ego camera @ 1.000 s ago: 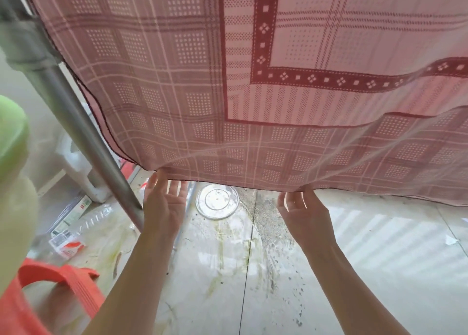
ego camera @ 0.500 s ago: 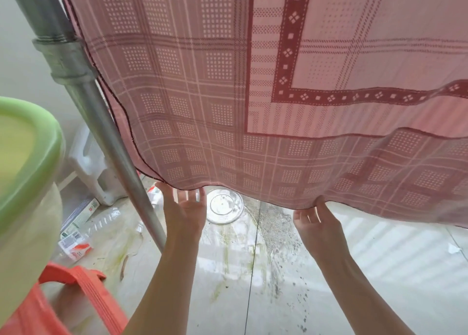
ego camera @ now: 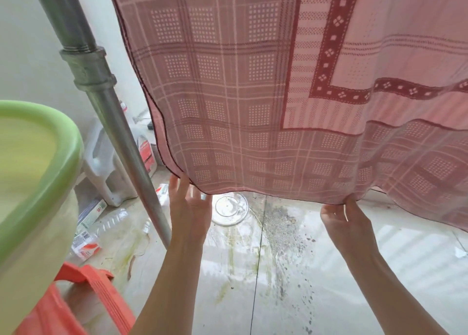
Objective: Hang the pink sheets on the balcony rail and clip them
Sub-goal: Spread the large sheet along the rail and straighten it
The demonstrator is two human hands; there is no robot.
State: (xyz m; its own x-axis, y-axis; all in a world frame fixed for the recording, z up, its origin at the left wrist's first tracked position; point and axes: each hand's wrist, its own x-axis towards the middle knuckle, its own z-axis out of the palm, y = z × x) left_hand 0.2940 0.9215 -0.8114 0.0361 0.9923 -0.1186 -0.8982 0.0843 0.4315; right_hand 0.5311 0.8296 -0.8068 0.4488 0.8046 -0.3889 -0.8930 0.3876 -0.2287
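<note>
The pink patterned sheet (ego camera: 253,106) hangs down from above the frame and fills the upper view; whatever it hangs on is out of sight. My left hand (ego camera: 188,208) reaches up to the sheet's lower left corner, and its straight fingertips touch the hem. About a forearm's length to the right, my right hand (ego camera: 347,223) pinches the bottom hem with the thumb on the edge and the fingers curled. No clips are visible.
A slanted metal pipe (ego camera: 114,132) with a coupling runs just left of the sheet. A green basin (ego camera: 38,170) on something orange (ego camera: 88,296) fills the left. On the wet, dirty tiled floor lie a clear round dish (ego camera: 230,208), a white jug (ego camera: 101,162) and wrappers (ego camera: 86,246).
The view has swung left, so the sheet's left edge and both hands sit further right in frame. My right fingers have curled at the hem; both hands stay along its bottom edge.
</note>
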